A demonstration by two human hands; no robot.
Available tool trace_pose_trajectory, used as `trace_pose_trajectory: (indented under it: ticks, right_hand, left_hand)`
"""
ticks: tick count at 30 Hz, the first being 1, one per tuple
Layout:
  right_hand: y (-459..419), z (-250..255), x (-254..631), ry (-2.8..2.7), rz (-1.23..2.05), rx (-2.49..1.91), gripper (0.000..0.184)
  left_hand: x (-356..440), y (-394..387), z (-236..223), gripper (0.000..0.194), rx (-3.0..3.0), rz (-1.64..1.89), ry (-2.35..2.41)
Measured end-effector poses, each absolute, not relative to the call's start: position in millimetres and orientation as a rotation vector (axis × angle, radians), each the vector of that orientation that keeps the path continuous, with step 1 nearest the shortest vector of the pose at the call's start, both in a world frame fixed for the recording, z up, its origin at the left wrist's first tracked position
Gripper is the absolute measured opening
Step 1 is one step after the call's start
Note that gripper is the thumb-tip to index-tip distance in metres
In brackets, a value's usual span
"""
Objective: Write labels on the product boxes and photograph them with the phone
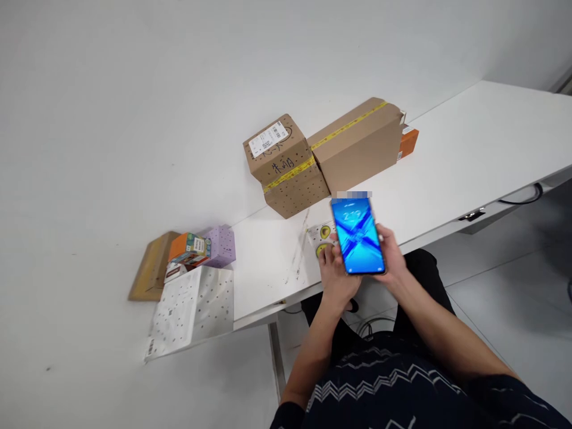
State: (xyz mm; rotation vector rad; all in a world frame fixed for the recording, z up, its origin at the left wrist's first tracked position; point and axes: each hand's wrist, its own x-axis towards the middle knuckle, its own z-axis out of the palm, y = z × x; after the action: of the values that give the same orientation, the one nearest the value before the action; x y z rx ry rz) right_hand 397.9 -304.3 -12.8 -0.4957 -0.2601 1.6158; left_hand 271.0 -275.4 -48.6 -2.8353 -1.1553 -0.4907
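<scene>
A smartphone with a lit blue lock screen is held up over the table's front edge. My right hand wraps around its right side and lower corner. My left hand is lower left of the phone, with its fingers curled over the near side of a white box printed with avocados. The phone covers the right part of that box and some of my left hand, so the thumb is hidden.
Beyond the phone, a dotted cardboard carton and a longer carton stand against the wall. An orange box sits behind the latter. At left are a purple box, an orange patterned box and a white dotted package. The white table extends right.
</scene>
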Motion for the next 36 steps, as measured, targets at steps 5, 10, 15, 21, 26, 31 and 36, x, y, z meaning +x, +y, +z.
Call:
trace_pose_trajectory:
  ticks: [5, 10, 15, 21, 26, 31, 36]
  right_hand:
    - [-302, -39, 474, -0.474, 0.876, -1.229, 0.051]
    - [-285, -78, 501, -0.999, 0.194, -2.117, 0.052]
    - [-274, -103, 489, -1.321, -0.16, -2.348, 0.054]
    - [-276, -117, 489, -1.341, -0.25, -2.349, 0.048]
    - [-284, -113, 488, -1.304, -0.315, -2.223, 0.049]
    - [-297, -98, 470, -1.299, -0.366, -1.924, 0.039]
    - [-306, -91, 455, -1.378, -0.298, -1.763, 0.035]
  left_hand:
    - [275, -278, -43, 0.048, -2.798, -0.455, -1.179]
    - [286, -285, -33, 0.064, -2.862, -0.424, -1.393]
    - [298, -292, -31, 0.061, -2.802, -0.419, -1.502]
    - [269, -286, -34, 0.068, -2.697, -0.332, -1.708]
    - [234, -266, -27, 0.072, -2.641, -0.188, -1.939]
    - [210, -253, -16, 0.075, -2.595, -0.068, -2.093]
    - [151, -229, -20, 0.076, -2.396, -0.024, -2.355]
